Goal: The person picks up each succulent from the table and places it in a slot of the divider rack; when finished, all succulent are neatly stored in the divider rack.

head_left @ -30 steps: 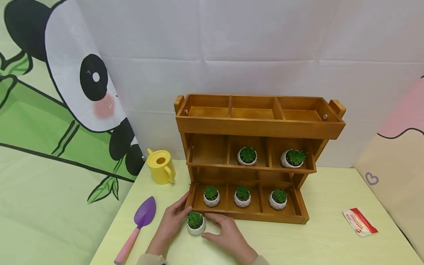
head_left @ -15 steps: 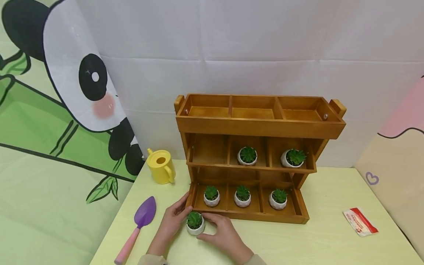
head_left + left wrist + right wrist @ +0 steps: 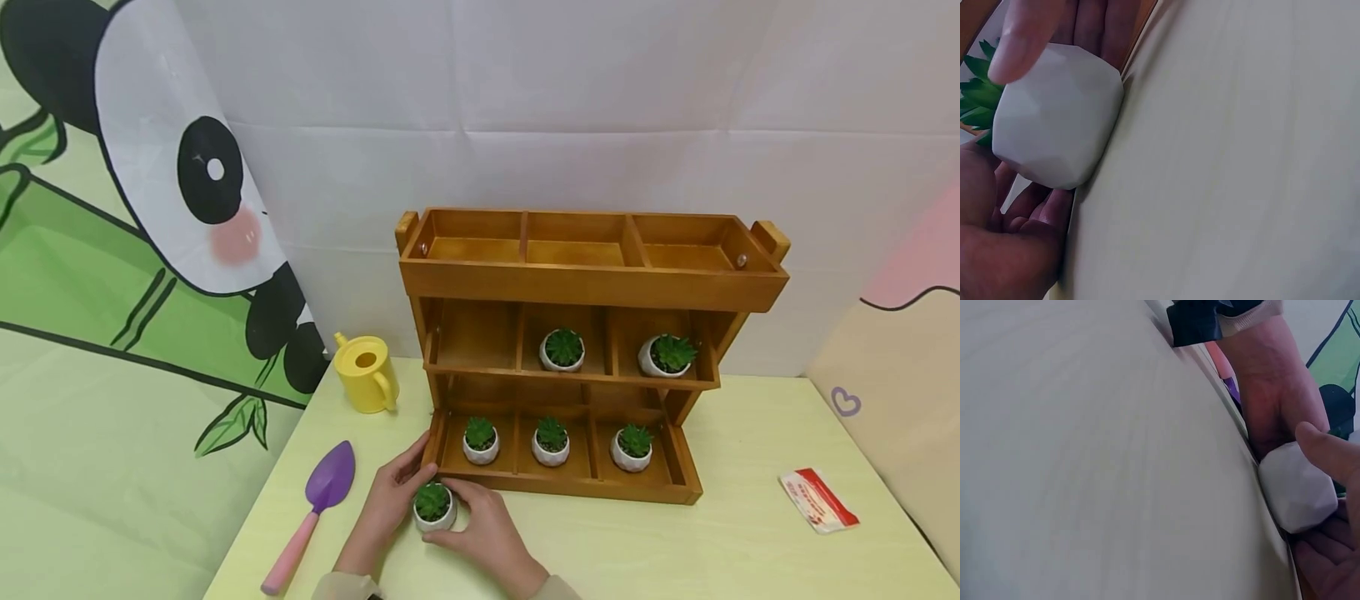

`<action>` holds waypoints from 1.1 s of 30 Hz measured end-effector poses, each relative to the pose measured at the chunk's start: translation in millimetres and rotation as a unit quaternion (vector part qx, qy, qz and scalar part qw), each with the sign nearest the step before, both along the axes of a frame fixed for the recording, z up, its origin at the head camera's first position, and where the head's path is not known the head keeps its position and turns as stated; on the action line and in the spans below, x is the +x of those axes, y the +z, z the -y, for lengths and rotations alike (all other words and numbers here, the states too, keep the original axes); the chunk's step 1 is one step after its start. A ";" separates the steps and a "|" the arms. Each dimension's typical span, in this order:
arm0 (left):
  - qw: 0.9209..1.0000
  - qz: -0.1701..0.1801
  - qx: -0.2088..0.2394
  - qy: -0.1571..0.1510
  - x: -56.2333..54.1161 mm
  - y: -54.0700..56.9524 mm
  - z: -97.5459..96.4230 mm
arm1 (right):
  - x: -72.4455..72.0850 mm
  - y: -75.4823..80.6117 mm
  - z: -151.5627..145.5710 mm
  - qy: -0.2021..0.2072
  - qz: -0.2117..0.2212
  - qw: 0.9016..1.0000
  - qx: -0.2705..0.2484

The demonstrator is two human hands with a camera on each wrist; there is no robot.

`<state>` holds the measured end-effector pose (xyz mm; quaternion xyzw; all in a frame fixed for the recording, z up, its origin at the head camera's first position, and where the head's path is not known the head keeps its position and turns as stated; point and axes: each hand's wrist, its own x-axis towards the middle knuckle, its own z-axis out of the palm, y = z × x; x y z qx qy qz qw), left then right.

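A small succulent in a white faceted pot (image 3: 434, 508) sits on the table before the lower left corner of the brown wooden shelf (image 3: 592, 287). My right hand (image 3: 487, 529) holds this pot, thumb across its near side and fingers behind, as the right wrist view also shows. At the lower tray's left end rests my left hand (image 3: 392, 496), its fingers along the tray's side and its thumb close to the plant. In the left wrist view the pot (image 3: 1057, 119) lies between the two hands and hides part of the fingers.
Three potted succulents stand in the lower tray, including a middle one (image 3: 551, 446); two more, one of them centred (image 3: 562, 350), stand in the middle tier. A purple trowel (image 3: 330, 479) and yellow watering can (image 3: 366, 375) lie left. A red-white packet (image 3: 819, 500) lies right.
My right hand has moved a little left and closed round the pot, which has shifted slightly left and tilted. My left hand has stayed at the shelf corner.
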<state>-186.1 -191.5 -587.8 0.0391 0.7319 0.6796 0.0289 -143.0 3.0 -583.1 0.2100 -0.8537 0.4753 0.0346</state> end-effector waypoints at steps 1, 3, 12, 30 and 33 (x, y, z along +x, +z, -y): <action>1.000 -0.001 0.001 -0.001 -0.1 0.5 -0.1 | 0.5 -0.4 1.9 -0.004 -0.004 1.000 0.000; 1.000 0.000 0.004 -0.001 -0.2 1.3 -0.4 | 1.7 -1.2 5.3 -0.013 -0.007 1.000 0.000; 1.000 -0.010 0.008 -0.010 -1.4 0.8 -0.6 | 5.1 -3.0 10.4 -0.039 -0.011 0.999 -0.009; 1.000 0.003 0.008 -0.005 -1.6 0.1 0.9 | 1.0 -3.4 6.7 -0.009 0.046 0.995 -0.087; 1.000 0.004 0.010 -0.005 -1.4 -0.3 1.7 | -0.1 -3.6 5.2 0.000 0.067 0.992 -0.103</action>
